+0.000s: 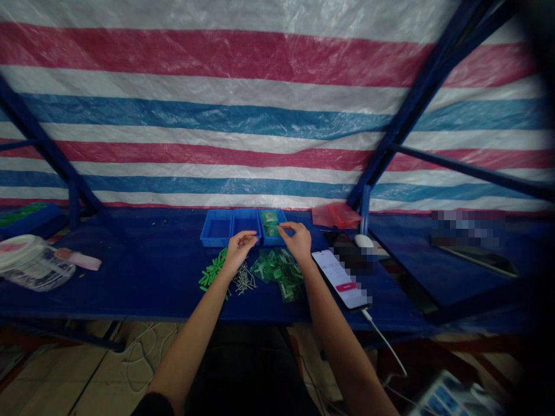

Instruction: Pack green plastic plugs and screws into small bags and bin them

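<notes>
My left hand hovers at the front of the middle blue bin, its fingers loosely bent and nothing visible in them. My right hand is at the right blue bin, thumb and forefinger slightly apart beside green packets lying in it; I see nothing held. Below my hands lie three heaps on the blue table: green plastic wall plugs, silver screws and small clear bags with green contents. The left blue bin stands beside the middle one.
A phone with a white cable lies right of the bags. Behind it are a white mouse and red plastic bags. A white tub stands far left, near a blue tray. Blue frame bars rise behind.
</notes>
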Demonstrator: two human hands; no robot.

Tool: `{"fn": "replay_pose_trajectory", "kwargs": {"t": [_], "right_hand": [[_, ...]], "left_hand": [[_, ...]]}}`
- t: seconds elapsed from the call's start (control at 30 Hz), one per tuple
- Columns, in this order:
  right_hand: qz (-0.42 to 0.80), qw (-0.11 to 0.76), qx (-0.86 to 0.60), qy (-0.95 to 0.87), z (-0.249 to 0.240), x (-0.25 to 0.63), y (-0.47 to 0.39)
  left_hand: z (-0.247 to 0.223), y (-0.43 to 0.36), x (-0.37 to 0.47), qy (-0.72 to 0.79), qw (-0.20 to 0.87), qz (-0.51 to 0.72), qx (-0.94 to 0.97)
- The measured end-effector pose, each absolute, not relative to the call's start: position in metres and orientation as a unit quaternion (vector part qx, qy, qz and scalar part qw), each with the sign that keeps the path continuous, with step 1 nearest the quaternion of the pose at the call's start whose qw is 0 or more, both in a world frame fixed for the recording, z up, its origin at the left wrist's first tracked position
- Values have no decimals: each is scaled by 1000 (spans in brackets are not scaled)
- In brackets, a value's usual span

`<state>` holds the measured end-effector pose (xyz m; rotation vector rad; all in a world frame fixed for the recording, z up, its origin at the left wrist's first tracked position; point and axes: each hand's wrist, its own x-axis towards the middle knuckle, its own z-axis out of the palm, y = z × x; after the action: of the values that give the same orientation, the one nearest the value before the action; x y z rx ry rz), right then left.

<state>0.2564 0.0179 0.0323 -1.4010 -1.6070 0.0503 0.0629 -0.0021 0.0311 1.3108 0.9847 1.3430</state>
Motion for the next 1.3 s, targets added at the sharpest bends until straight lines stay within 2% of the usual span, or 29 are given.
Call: {"fn": "replay_pose_trajectory", "kwargs": {"t": [0.27,0.57,0.8,1.07,1.17,1.3], "right_hand": [[-70,368,-600,-707,33,239,10],[-89,325,-607,-719,31,230,7],[-72,336,-581,-738,31,228,6],[-57,403,-632,-660,31,246,14],[-48,407,-646,-644,29,253,17],[-45,403,-652,-640,30,255,17]], "left_hand": [[25,2,62,412,458,541,572],[24,2,63,410,448,533,588],[25,1,63,410,451,535,585],[23,1,63,419,435,525,600],[22,0,63,432,385,504,641],[22,-7,63,479,242,425,729]]}}
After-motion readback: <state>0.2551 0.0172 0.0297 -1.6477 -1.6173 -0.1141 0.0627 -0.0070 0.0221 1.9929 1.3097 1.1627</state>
